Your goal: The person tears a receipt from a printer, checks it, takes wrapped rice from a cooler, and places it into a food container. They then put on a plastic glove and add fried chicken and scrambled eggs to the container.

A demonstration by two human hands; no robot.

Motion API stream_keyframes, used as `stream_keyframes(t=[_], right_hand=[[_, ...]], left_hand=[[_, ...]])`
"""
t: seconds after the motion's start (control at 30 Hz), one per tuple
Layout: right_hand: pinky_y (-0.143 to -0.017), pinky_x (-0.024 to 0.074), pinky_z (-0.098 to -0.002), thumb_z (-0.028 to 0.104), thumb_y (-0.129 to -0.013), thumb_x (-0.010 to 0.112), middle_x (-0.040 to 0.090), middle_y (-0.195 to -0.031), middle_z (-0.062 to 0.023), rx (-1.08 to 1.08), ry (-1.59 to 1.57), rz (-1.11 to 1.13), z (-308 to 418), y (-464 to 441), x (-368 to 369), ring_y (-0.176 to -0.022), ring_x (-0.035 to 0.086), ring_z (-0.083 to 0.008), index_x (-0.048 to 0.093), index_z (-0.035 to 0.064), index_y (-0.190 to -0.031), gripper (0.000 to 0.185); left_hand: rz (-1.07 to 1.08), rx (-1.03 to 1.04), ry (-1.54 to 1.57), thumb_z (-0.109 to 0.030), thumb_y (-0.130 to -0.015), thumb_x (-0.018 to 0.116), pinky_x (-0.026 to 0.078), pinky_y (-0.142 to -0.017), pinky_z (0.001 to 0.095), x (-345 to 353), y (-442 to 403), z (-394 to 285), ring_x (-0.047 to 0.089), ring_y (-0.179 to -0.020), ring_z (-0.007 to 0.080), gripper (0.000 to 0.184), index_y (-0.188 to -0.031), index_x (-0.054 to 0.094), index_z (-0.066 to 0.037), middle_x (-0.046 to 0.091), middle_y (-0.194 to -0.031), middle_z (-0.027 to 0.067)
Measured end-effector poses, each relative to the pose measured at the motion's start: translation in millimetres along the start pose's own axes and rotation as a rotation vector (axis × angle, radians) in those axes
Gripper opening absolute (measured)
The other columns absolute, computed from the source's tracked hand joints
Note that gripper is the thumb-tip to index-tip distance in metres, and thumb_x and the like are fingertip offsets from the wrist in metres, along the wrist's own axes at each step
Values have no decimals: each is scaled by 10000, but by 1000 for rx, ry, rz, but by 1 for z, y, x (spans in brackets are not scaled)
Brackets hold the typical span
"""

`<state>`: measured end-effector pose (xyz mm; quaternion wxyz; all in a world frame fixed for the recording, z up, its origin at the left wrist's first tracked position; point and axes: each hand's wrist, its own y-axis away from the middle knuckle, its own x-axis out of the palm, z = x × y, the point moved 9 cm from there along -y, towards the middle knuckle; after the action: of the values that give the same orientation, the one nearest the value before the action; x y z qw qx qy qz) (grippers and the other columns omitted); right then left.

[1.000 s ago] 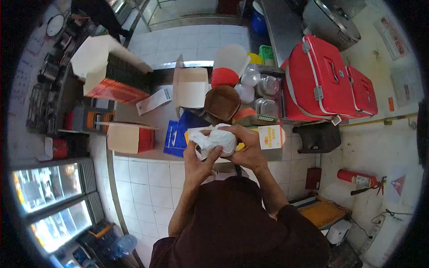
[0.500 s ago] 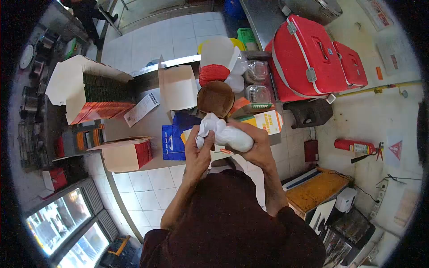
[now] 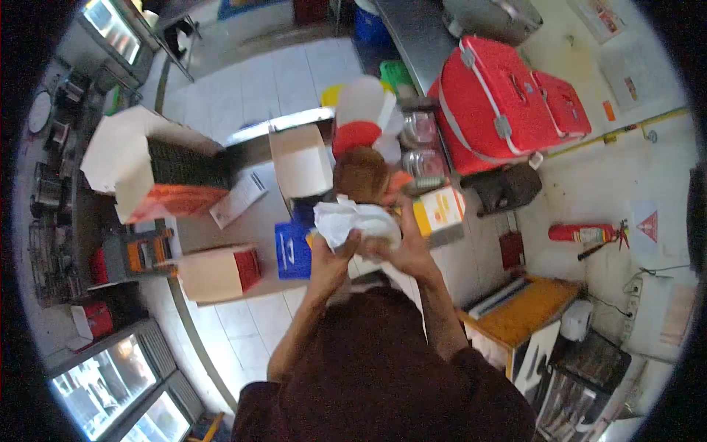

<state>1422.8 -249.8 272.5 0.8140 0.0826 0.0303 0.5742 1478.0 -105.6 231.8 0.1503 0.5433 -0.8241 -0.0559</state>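
Observation:
A white plastic bag (image 3: 352, 223), rounded with something inside, is between my two hands above the near edge of the table. My left hand (image 3: 331, 263) is closed on its crumpled, loose end. The fingers of my right hand (image 3: 410, 254) wrap round the fuller end from the right. What the bag contains is hidden. Just beyond it lies a brown open container (image 3: 361, 172). A blue packet (image 3: 293, 252) is left of my hands, and a white and yellow printed box (image 3: 440, 211) is to the right. The view is somewhat blurred.
Stacked flat cartons (image 3: 184, 173) stand at the left, with a folded carton stack (image 3: 219, 274) nearer. An open white box (image 3: 302, 162), a receipt (image 3: 239, 200) and clear plastic containers (image 3: 421, 163) lie on the table. A red cooler box (image 3: 493, 103) stands at the right.
The bag's twisted, gathered neck has become a wider, looser crumple by my left hand. My right hand has shifted lower along the bag. The whole view has tilted slightly.

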Motion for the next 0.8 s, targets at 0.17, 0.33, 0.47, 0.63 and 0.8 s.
stream_keyframes(t=[0.17,0.33,0.47,0.63,0.8], right_hand=[[-1041,396,-344,47,-698,828,501,-1287,-100,-137,65,-23,-18,5,10,-1216,476,-198,405,11,-1365,791],[-959,468,-325,-17,-712,788,592,-1218,-106,-105,220,-33,-8,7,6,-1127,560,-180,524,-9,-1270,618],[-938,487,-349,62,-691,823,612,-1184,-127,-349,410,-110,45,15,21,-1097,597,-237,547,9,-1256,632],[-889,514,-382,146,-633,848,628,-1133,-178,-595,689,-145,53,27,36,-1046,624,-339,557,42,-1245,686],[-876,516,-394,128,-640,809,628,-1128,-206,-534,717,64,44,25,28,-1043,624,-362,568,32,-1207,624]], left_hand=[[-128,-51,220,-190,-947,606,493,-633,257,-8,-7,6,562,-824,102,298,-1182,528,-25,601,-989,30],[-90,184,123,-168,-864,708,514,-694,269,-5,1,-11,613,-816,154,328,-1110,562,-8,640,-952,63],[-162,110,162,-133,-823,753,517,-730,278,-14,0,-14,620,-838,147,353,-1101,580,-2,651,-969,63],[-117,-52,200,-178,-840,746,513,-674,261,-17,-6,-6,621,-845,119,361,-1106,584,4,650,-1015,72],[-113,-274,287,-289,-826,747,429,-507,231,-16,-3,15,571,-671,89,466,-1150,540,-24,621,-925,33]])
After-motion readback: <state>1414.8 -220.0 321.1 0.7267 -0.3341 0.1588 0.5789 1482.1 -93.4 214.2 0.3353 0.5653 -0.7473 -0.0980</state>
